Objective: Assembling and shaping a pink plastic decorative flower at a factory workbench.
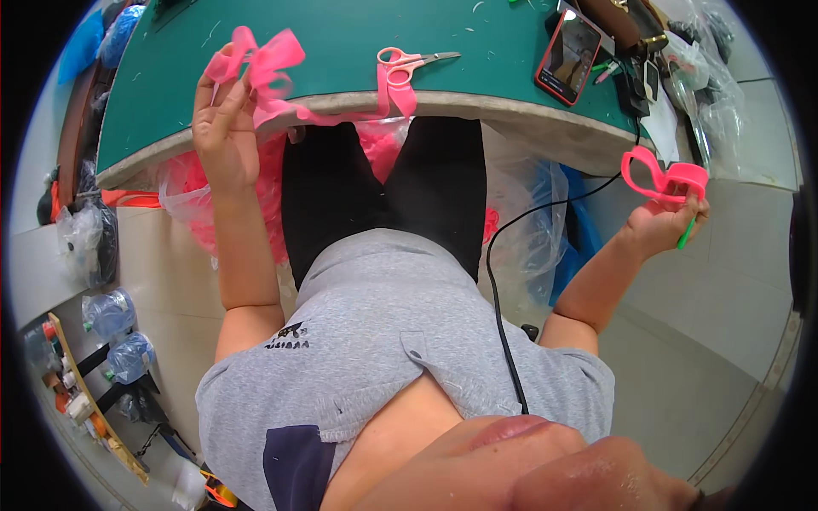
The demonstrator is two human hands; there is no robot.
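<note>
My left hand [228, 128] is raised over the table's front edge, its fingers closed on a bunched, looped pink ribbon [277, 55]. From there the ribbon's tail runs right along the edge and ends beside pink-handled scissors [409, 65], which lie on the green tabletop [341, 43]. Off to the right, beyond the table's edge, my right hand [669, 223] is closed around a curled pink ribbon band [686, 177]. A thin green stick-like piece [687, 232] pokes out below those fingers; its kind I cannot make out.
A red-cased phone [568, 57] lies at the table's right, near a brown bag [615, 21] and clear plastic wrapping [720, 94]. A black cable [545, 207] hangs across from the table to my chest. Below the table are plastic bags of pink material [192, 196].
</note>
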